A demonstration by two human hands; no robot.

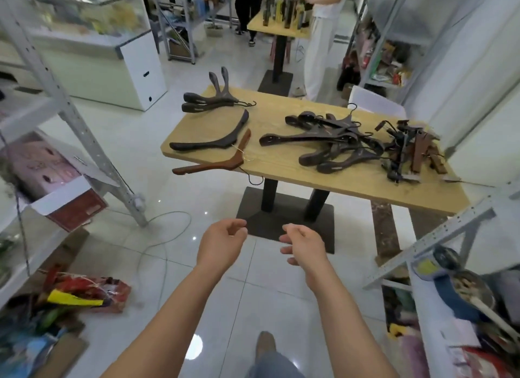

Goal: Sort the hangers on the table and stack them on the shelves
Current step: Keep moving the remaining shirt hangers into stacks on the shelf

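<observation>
Hanging low in front of the body, the left grip [222,244] and the right grip [302,245] are both loosely curled and hold nothing. They sit side by side with a small gap between them, above the tiled floor [253,293] and short of the near edge of the desk [277,163].

All the hangers lie on that desk. Closest to the grips, a reddish-brown hanger [205,167] sits at the near left corner, with one arm and its hook reaching past the edge. Just behind it lies a single dark hanger [202,146]. At the far left corner two dark hangers [205,104] are stacked together, their arms sticking out over the edge. A tangled heap of dark hangers [304,137] fills the middle of the desk, and a pile of clip hangers [419,149] lies against it at the right end.

A metal shelf [76,124] stands to the left of the desk, and another shelf [450,237] stands to the right. Both are well apart from the grips.
</observation>
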